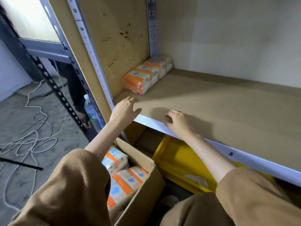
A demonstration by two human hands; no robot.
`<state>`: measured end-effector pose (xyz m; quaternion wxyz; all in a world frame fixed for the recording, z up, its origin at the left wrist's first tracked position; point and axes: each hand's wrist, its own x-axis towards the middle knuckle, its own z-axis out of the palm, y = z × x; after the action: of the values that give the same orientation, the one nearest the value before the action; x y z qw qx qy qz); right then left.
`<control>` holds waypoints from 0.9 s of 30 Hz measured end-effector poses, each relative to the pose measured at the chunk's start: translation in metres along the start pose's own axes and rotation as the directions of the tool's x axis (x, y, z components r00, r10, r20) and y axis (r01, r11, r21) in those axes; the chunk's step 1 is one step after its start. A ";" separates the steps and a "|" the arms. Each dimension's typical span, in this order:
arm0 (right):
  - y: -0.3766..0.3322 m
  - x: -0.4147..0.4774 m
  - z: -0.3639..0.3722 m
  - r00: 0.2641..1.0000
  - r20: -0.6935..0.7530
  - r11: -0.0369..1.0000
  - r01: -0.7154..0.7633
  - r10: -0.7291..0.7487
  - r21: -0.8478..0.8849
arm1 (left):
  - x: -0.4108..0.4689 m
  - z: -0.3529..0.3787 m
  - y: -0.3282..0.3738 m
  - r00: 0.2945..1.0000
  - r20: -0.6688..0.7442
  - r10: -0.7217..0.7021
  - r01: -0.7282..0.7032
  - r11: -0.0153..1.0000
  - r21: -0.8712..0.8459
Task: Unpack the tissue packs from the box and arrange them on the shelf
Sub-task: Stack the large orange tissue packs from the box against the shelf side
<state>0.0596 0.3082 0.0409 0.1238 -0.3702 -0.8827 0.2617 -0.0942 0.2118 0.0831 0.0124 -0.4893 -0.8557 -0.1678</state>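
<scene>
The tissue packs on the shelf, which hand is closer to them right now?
Left. The left hand hovers over the shelf's front corner, just short of the tissue packs. The right hand rests at the front edge, farther right.

You've got a yellow bin (179, 162) under the rack, a water bottle (92, 111) standing left of the upright, and loose white cord (32, 137) tangled on the grey floor (14, 111).
</scene>
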 end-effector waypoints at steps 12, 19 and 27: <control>-0.054 -0.118 0.099 0.906 0.297 0.950 0.311 -0.301 0.014 | -0.198 0.045 -0.057 0.933 0.325 -0.155 0.148 0.988 0.049; -0.055 -0.141 0.126 0.889 0.415 0.976 0.219 -0.196 -0.009 | -0.230 0.099 -0.083 0.820 0.527 -0.224 0.092 0.960 0.265; -0.051 -0.141 0.158 0.890 0.429 0.983 0.181 -0.152 -0.026 | -0.246 0.082 -0.111 0.866 0.471 -0.167 0.027 0.956 0.291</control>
<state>0.0628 0.1186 -0.0662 -0.0617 -0.2310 -0.9248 0.2958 -0.0480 -0.0205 -0.0710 -0.1457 -0.4651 -0.8693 0.0819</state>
